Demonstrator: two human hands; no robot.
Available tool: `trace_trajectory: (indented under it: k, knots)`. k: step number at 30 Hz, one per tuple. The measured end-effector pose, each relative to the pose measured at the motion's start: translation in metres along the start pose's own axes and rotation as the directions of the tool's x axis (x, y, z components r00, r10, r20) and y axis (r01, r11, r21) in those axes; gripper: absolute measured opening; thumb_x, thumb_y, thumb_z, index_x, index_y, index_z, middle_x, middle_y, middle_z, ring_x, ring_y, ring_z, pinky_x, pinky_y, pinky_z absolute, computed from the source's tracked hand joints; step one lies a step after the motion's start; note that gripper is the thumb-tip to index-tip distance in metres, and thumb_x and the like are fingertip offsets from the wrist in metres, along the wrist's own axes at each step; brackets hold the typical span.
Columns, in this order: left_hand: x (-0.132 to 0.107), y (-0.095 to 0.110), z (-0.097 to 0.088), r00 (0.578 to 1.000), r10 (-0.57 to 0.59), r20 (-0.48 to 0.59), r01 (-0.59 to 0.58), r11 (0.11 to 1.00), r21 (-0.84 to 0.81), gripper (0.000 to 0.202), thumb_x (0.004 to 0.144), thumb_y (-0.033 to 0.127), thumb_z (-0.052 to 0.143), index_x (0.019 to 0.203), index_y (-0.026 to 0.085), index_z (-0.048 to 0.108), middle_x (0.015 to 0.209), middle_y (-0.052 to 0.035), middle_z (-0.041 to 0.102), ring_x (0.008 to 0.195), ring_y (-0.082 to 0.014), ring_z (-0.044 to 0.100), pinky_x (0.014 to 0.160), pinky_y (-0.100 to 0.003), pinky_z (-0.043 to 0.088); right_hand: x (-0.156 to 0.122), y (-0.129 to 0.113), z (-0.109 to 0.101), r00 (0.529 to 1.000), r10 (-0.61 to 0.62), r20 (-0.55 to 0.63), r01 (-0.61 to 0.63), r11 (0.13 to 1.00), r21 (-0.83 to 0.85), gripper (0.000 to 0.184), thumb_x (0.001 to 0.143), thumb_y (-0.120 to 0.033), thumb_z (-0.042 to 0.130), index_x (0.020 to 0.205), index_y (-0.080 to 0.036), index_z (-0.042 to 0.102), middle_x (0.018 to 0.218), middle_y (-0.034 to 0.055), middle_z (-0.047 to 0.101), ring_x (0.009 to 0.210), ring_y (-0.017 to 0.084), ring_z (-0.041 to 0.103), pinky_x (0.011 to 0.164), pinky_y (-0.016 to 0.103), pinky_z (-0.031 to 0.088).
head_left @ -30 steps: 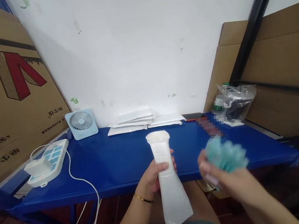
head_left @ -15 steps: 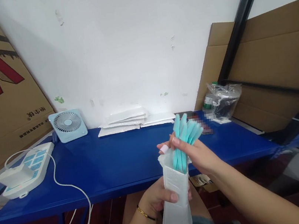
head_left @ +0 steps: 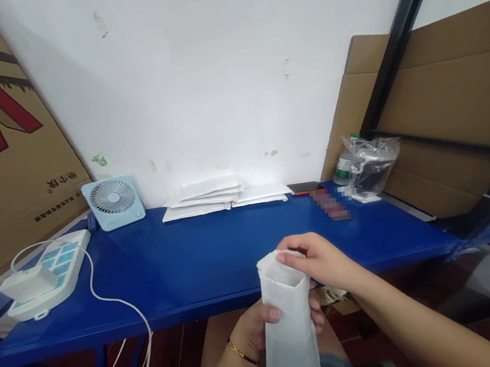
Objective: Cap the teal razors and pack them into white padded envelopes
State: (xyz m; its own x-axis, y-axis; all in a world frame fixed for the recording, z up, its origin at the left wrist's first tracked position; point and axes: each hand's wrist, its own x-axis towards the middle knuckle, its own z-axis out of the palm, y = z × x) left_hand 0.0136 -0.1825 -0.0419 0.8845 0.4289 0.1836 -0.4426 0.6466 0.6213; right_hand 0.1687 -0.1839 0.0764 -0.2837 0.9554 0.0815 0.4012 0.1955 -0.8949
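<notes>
A white padded bag (head_left: 290,336) stands upright over my lap, its mouth uppermost and gaping towards me. My left hand (head_left: 259,322) wraps round the bag's middle, thumb in front and fingertips showing at the far right side. At the top, my right hand (head_left: 314,259) grips the bag's rim, with the thumb at the opening and the fingers bent behind it. The inside shows only as pale lining; its depth is hidden.
On the blue table (head_left: 201,257) stand a small fan (head_left: 114,203), a power strip (head_left: 66,265) with a trailing white cable, and stacked white padded bags (head_left: 205,198). A phone (head_left: 308,188), a bottle (head_left: 343,169) and a plastic-wrapped item (head_left: 371,167) lie right. Cardboard flanks both sides.
The bundle of turquoise strips in my right hand has gone out of sight at the bag's mouth. My right hand has moved down onto the rim, and the mouth is wider.
</notes>
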Motion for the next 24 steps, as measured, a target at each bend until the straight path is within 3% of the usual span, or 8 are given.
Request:
trace_trajectory:
  k: [3,7,9,12,16,18,21,24]
  knots:
    - [0.000,0.008,-0.001,0.985,0.012,-0.173,0.019,0.984,0.179,0.052,0.069,0.033,0.069,0.114,0.009,0.058,0.108,-0.0166,0.063,0.097,-0.0276,0.060,0.083,-0.034,0.043,0.007,0.006,-0.014,0.985,-0.047,-0.165,0.030,0.995,-0.100,0.028,0.081,-0.041,0.056,0.075,-0.016,0.066,0.074,0.0031,0.064,0.067,0.015,0.057,0.059,0.025,0.044]
    - [0.004,0.030,-0.005,0.922,0.087,-0.378,0.031,0.955,0.296,0.041,0.073,0.026,0.070,0.110,0.013,0.060,0.092,-0.0101,0.068,0.078,-0.0181,0.064,0.069,-0.026,0.047,0.016,0.009,-0.046,0.966,-0.088,-0.245,0.107,0.992,0.069,0.043,0.083,-0.054,0.048,0.088,-0.017,0.067,0.079,0.0067,0.066,0.067,0.018,0.060,0.059,0.028,0.046]
    - [0.008,0.044,-0.004,0.940,0.016,-0.342,0.050,0.982,0.183,0.037,0.074,0.032,0.068,0.103,0.011,0.062,0.082,-0.0080,0.066,0.066,-0.0145,0.063,0.060,-0.023,0.048,0.019,0.007,-0.057,0.954,-0.222,-0.202,0.243,0.966,0.089,0.054,0.080,-0.064,0.044,0.100,-0.019,0.066,0.097,0.0101,0.065,0.086,0.023,0.061,0.071,0.033,0.049]
    - [0.016,0.066,-0.001,0.973,-0.192,-0.128,0.190,0.981,-0.024,0.036,0.078,0.041,0.058,0.097,0.010,0.062,0.067,-0.0021,0.056,0.045,-0.0089,0.054,0.041,-0.018,0.040,0.028,0.005,-0.062,0.898,-0.424,-0.118,0.422,0.906,-0.038,0.054,0.067,-0.059,0.065,0.108,-0.023,0.065,0.118,0.0096,0.059,0.111,0.028,0.052,0.091,0.038,0.043]
    - [0.021,0.098,-0.007,0.933,-0.360,0.014,0.360,0.927,-0.109,0.043,0.086,0.045,0.041,0.113,0.014,0.056,0.064,0.0000,0.048,0.037,-0.0080,0.048,0.032,-0.018,0.031,0.058,0.012,-0.058,0.913,-0.397,-0.097,0.390,0.917,-0.085,0.028,0.074,-0.042,0.067,0.091,-0.019,0.069,0.092,0.0066,0.066,0.088,0.022,0.060,0.080,0.034,0.047]
    - [0.018,0.123,-0.017,0.948,-0.311,-0.067,0.296,0.941,-0.166,0.048,0.088,0.045,0.039,0.125,0.017,0.048,0.069,-0.0027,0.053,0.040,-0.0082,0.048,0.035,-0.019,0.035,0.087,0.018,-0.059,0.930,-0.321,-0.180,0.324,0.946,-0.013,0.026,0.078,-0.041,0.063,0.084,-0.017,0.069,0.079,0.0043,0.066,0.073,0.019,0.059,0.067,0.030,0.047]
    - [0.009,0.173,-0.035,0.958,-0.043,-0.284,-0.012,0.982,-0.189,0.049,0.089,0.042,0.041,0.133,0.020,0.038,0.083,-0.0071,0.061,0.056,-0.0117,0.055,0.049,-0.022,0.045,0.152,0.025,-0.064,0.910,-0.236,-0.341,0.303,0.940,0.158,0.033,0.077,-0.044,0.062,0.092,-0.015,0.067,0.079,0.0052,0.067,0.070,0.018,0.060,0.062,0.028,0.047]
    - [0.004,0.224,-0.054,0.863,0.320,-0.392,-0.374,0.925,-0.068,0.063,0.086,0.060,0.034,0.135,0.020,0.033,0.111,-0.0120,0.059,0.082,-0.0183,0.061,0.057,-0.024,0.049,0.233,0.029,-0.059,0.883,-0.184,-0.433,0.269,0.953,0.142,0.037,0.080,-0.044,0.055,0.095,-0.012,0.064,0.081,0.0075,0.067,0.069,0.017,0.061,0.061,0.027,0.048]
